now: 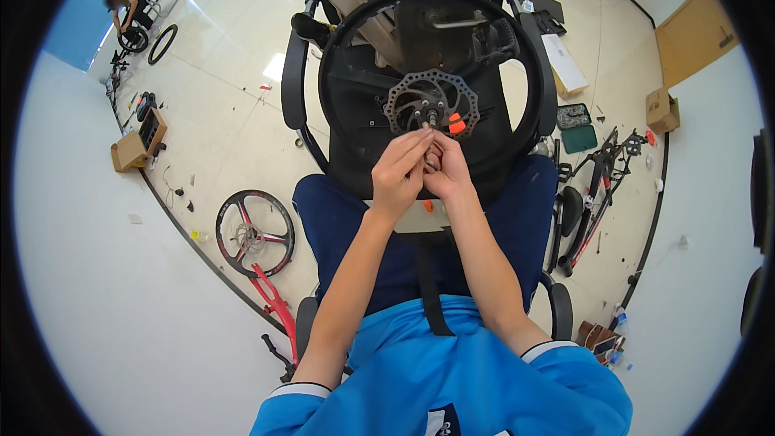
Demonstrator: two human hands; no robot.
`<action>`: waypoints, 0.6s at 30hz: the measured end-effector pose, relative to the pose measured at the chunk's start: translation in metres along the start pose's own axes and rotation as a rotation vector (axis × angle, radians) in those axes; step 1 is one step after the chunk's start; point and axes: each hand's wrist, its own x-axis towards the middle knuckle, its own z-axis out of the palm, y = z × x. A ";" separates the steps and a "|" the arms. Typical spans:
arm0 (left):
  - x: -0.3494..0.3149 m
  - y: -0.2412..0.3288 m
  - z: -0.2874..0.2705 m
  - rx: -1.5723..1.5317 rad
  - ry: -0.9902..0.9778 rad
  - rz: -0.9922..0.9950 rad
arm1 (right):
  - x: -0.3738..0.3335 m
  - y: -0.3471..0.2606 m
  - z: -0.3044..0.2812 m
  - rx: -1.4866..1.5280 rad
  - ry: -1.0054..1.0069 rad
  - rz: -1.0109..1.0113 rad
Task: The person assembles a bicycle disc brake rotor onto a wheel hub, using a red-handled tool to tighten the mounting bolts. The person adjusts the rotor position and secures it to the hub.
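A black bicycle wheel (329, 81) lies on an office chair (476, 165) in front of my knees. Its silver brake disc (401, 97) faces up, with an axle (433, 115) rising from the hub. Just on the near side of the axle's end, my left hand (397, 171) and my right hand (446, 168) meet, fingertips pinched together. Whatever small piece they hold is too hidden to name. Beside the axle, an orange piece (457, 123) sits on the disc. A cream-coloured bicycle frame (359, 0) reaches over the wheel's far left side.
On the left floor lie a three-spoke wheel (255, 234), a red frame part (274, 300) and an opened cardboard box (131, 151). To the right are bike frame parts (593, 210), a green case (579, 139) and another box (662, 111). A person (125, 6) works far left.
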 end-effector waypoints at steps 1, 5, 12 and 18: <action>0.002 -0.002 -0.001 -0.015 -0.031 0.009 | 0.003 0.000 -0.001 0.005 0.067 -0.008; 0.008 -0.004 -0.005 -0.043 -0.052 0.021 | -0.004 0.001 0.015 -0.010 0.181 0.004; 0.001 -0.007 -0.004 -0.009 0.013 0.001 | -0.002 -0.005 0.003 0.027 0.098 0.069; 0.005 -0.008 -0.011 0.006 -0.151 0.095 | 0.000 0.001 0.002 0.021 0.095 0.020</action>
